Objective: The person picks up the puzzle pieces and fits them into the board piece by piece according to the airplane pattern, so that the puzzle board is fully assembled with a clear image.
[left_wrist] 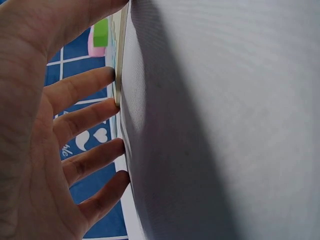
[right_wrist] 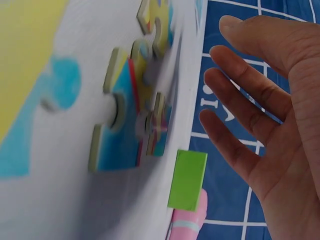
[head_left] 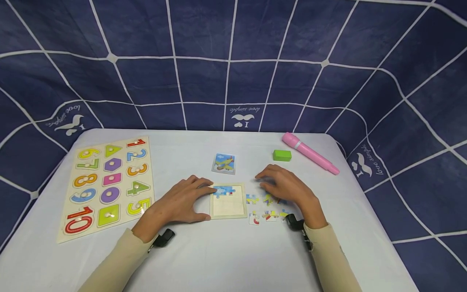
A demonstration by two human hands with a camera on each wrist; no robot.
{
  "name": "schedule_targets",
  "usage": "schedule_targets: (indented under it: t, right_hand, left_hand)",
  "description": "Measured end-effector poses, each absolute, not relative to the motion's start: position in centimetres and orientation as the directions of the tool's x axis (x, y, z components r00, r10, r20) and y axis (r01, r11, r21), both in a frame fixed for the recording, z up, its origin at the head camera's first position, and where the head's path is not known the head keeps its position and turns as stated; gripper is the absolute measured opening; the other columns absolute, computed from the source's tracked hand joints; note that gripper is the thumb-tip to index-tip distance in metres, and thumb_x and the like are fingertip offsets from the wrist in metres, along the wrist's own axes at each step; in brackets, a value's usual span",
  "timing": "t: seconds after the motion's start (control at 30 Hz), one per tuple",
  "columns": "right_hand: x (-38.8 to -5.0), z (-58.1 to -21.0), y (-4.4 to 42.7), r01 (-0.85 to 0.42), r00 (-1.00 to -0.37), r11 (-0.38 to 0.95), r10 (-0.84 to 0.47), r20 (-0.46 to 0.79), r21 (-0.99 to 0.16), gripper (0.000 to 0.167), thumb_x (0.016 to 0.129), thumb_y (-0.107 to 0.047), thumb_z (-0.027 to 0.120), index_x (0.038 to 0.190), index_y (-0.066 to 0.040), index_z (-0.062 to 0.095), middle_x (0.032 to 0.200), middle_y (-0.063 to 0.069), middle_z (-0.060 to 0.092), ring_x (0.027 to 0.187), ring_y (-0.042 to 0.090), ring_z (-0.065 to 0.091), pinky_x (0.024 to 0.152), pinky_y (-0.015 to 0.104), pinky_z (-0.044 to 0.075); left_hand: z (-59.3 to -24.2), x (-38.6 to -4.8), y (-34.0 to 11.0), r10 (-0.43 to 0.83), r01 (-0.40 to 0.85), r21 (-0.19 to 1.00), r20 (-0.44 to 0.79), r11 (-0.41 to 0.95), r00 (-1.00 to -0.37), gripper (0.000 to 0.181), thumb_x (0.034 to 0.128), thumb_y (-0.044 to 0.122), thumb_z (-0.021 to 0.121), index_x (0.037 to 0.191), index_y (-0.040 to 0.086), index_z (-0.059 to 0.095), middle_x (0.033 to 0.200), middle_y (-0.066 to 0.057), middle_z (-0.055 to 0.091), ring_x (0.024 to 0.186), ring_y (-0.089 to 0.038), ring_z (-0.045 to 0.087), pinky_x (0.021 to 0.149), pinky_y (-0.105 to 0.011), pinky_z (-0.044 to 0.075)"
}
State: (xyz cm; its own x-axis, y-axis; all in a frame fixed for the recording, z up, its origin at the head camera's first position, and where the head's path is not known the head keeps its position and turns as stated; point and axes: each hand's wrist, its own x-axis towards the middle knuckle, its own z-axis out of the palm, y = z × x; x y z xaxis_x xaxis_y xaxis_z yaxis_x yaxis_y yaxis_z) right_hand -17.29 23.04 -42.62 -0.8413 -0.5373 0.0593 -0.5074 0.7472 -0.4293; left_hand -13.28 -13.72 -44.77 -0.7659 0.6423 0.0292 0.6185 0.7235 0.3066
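Currently, my left hand (head_left: 184,201) spread wide, touching left edge of puzzle tray (head_left: 229,207), right hand (head_left: 288,185) loosely extended near loose pieces (head_left: 268,199), both holding nothing.

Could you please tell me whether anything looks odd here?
Nothing appears spilled or damaged. The loose puzzle pieces beside the tray look like work in progress. Only the lettering on the blue cloth seems odd: it hangs upside down.

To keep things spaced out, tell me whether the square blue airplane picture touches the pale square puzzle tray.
Apart: the head view shows white cloth between the airplane picture and the puzzle tray.
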Motion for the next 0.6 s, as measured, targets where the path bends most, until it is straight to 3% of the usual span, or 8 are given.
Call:
schedule_targets:
  t: [0.6]
  right_hand:
    - [-16.7, -42.8, 25.4, -0.488, -0.858, 0.756, -0.507, 0.082, -0.435, 0.025, 0.098, -0.016, 0.079, 0.123, -0.015, 0.08, 0.123, 0.0, 0.073, 0.125, 0.024, 0.064, 0.107, 0.05, 0.052]
  left_hand:
    - [-44.7, -13.3, -13.7, 0.647, 0.625, 0.306, 0.036, 0.718, -0.761, 0.08, 0.0782, 0.059, 0.091, 0.146, 0.022, 0.069, 0.153, -0.001, 0.059, 0.132, -0.024, 0.052, 0.102, -0.049, 0.049]
